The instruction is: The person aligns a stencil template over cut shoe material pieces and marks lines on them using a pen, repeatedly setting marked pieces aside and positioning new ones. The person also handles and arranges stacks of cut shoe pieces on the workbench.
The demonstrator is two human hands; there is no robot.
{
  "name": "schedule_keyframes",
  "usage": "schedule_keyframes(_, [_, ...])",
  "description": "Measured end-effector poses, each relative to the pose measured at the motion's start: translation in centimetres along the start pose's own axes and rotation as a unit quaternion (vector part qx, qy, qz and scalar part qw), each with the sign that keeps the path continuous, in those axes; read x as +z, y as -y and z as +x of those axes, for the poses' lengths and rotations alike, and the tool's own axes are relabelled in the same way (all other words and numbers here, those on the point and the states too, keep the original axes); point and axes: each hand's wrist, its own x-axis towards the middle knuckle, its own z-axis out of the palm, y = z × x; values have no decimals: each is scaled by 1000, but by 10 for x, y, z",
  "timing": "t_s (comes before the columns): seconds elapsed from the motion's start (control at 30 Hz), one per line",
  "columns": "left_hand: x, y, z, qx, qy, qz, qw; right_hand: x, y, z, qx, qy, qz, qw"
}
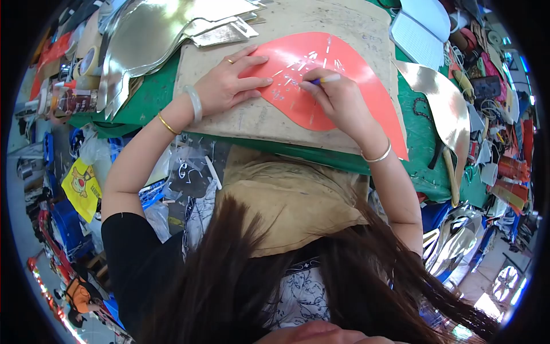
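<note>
A glossy coral-red sheet [366, 86] with a curved outline lies on the beige work board [212, 63]. Narrow pale slots or marks run across its middle, with small writing among them. My left hand [232, 83] rests flat on the sheet's left edge, fingers spread. Over the marked area, my right hand [344, 106] pinches a slim pen-like tool [325, 79] with a blue part near the fingers and a pale, yellowish end. Its tip is too small to make out.
Shiny metallic-gold sheets [149, 40] are stacked at the upper left, and another gold piece [438, 94] lies at right on the green cover [427, 178]. An open notebook [421, 34] sits at the back right. Jars and tape rolls [89, 60] stand far left.
</note>
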Motion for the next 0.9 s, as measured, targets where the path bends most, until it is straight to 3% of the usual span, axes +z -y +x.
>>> schedule_keyframes(0.2, [1,0,-1,-5,0,0,1000,-3,8,7,67,23,-11,997])
schedule_keyframes(0.3, [1,1,0,2,-5,-4,1000,9,-1,8,-2,-4,-5,1000])
schedule_keyframes(0.9, [3,2,-2,2,-7,6,1000,17,-1,23,1,34,-17,999])
